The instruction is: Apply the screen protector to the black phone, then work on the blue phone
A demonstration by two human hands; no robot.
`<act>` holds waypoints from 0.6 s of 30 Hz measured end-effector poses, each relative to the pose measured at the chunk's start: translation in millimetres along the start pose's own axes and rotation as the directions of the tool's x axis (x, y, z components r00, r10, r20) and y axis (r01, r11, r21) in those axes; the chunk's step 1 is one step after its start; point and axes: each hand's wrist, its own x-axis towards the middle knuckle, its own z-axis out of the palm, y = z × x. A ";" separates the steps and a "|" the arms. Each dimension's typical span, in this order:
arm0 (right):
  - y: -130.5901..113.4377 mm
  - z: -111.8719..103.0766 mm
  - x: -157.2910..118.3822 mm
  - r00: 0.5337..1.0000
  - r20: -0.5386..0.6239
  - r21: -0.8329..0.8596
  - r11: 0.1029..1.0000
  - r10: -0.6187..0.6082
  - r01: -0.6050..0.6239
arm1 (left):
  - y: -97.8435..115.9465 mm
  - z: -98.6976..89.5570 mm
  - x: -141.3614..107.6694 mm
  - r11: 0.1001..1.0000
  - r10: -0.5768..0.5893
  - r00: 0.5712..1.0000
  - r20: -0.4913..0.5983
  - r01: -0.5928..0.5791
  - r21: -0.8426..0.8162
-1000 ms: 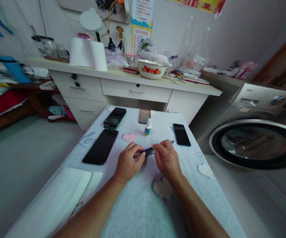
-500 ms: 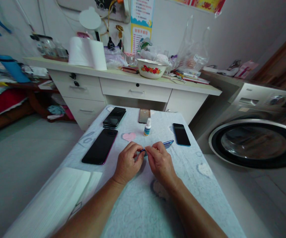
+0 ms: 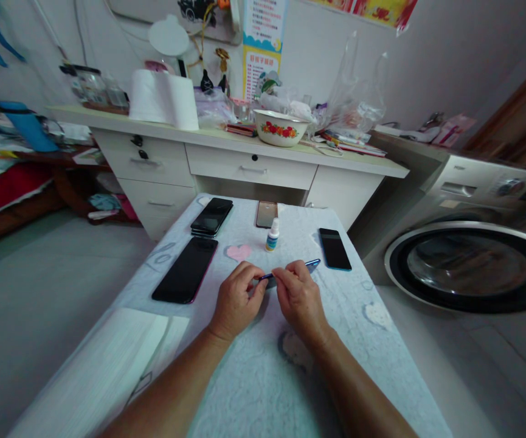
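Observation:
A smartphone with a shiny blue edge [image 3: 312,265] is held nearly edge-on above the table. Its left end is pinched between the thumb and fingers of my left hand [image 3: 239,296]. Closed around the middle of its edge is my right hand [image 3: 300,298], which covers much of the phone; whether a small thing is also in those fingers I cannot tell. Just beyond the hands stands a small white spray bottle [image 3: 272,236] with a blue and yellow label. To the left lies a large black phone [image 3: 185,271] with a pinkish edge.
A stack of phones [image 3: 212,216] lies at the far left of the cloth-covered table [image 3: 253,377]. Another phone [image 3: 334,249] is at the right, and a brownish phone or case [image 3: 267,214] at the back. White paper sheets [image 3: 107,365] lie front left. A washing machine [image 3: 467,237] stands at right.
My right hand has shifted slightly to the right along the phone's edge, baring more of it between the hands. The left hand keeps its pinch.

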 end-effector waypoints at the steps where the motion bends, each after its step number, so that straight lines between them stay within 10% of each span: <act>1: -1.6 0.7 -0.3 1.000 0.010 0.009 1.000 -0.003 0.003 | -0.3 0.0 -0.3 1.000 0.002 1.000 0.002 -0.002 -0.001; 18: -3.6 0.7 -1.3 0.999 0.035 0.034 0.999 0.000 -0.001 | -1.2 -1.7 -1.4 1.000 0.014 1.000 0.026 -0.014 -0.012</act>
